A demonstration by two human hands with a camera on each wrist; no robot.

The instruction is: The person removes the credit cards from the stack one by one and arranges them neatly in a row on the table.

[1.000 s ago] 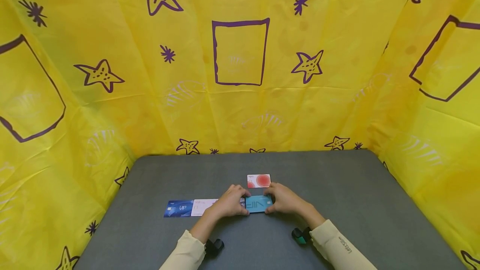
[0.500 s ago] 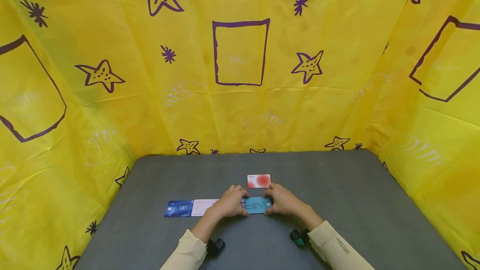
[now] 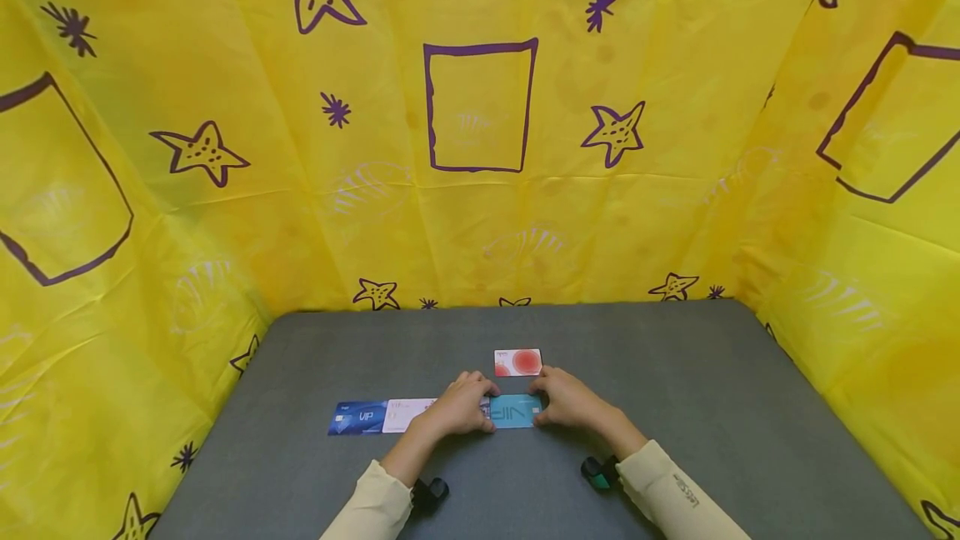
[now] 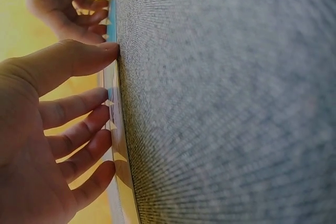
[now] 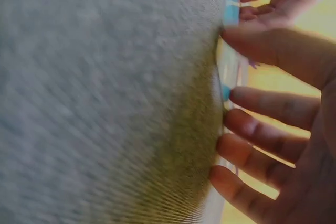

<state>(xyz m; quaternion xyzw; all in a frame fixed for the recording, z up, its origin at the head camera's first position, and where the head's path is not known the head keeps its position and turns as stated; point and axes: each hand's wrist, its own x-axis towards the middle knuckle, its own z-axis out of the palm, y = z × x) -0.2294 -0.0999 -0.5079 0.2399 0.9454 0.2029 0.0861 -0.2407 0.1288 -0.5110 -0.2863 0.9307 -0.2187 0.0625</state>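
In the head view, my right hand (image 3: 573,400) holds a teal VIP card (image 3: 513,412) at its right end, thumb on the near edge and fingers on the far edge. My left hand (image 3: 459,407) spans a patterned card (image 3: 486,408) just left of it, thumb and fingers at its opposite long edges; most of that card is hidden under the hand. Further left in the same row lie a white-pink card (image 3: 405,415) and a dark blue VIP card (image 3: 358,417). Both wrist views show the fingertips low at the tabletop.
A white card with red circles (image 3: 517,362) lies behind the teal card, close to the right fingertips. The grey table (image 3: 637,357) meets a yellow patterned curtain (image 3: 480,232) at the back and sides. Dark wrist cameras (image 3: 431,493) hang below both wrists.
The teal card has shifted slightly toward me and a little left, against the row's right end. The right thumb has slid a bit along its near edge. The left hand is nearly still.
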